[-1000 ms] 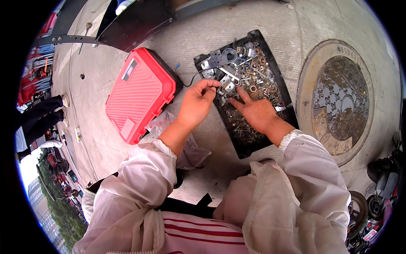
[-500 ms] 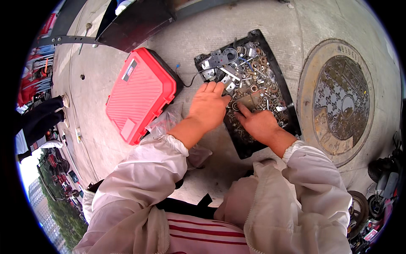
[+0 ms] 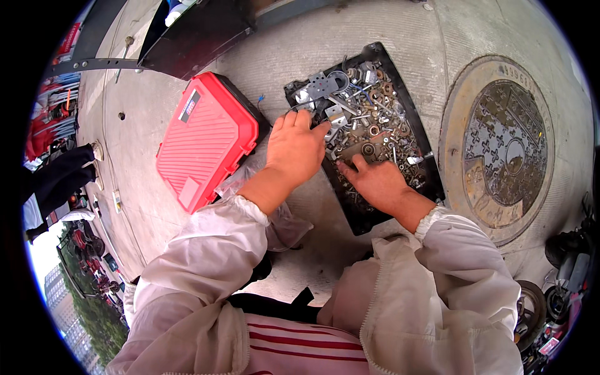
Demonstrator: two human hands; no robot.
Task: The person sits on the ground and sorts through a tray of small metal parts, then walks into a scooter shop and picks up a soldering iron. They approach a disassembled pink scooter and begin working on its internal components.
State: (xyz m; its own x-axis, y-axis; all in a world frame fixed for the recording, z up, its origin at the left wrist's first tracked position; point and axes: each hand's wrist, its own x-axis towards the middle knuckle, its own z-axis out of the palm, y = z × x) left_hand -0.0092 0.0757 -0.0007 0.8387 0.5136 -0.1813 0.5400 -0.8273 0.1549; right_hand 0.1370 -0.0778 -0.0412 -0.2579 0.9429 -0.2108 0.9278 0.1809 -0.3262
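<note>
At the left rim of the black tray [image 3: 361,224], the left hand [image 3: 292,149] had its fingers close together with the thumb apart, and whether they pinched anything could not be told; a sharp edge in there might have nicked the hidden tips. The right hand [image 3: 378,186] had its fingers spread, tips down among the metal parts [image 3: 376,103] in the tray, where a careless sweep could have flung small pieces over the rim onto the pavement [image 3: 325,37] or buried the round ring [image 3: 368,149] just beyond them. Counted from the left, the nearer things were one red case [image 3: 209,144], one clear plastic bag [image 3: 287,230], one tray with two hands at it, and one manhole cover [image 3: 503,147] (the metal parts, heaped and overlapping, were too many to count).
</note>
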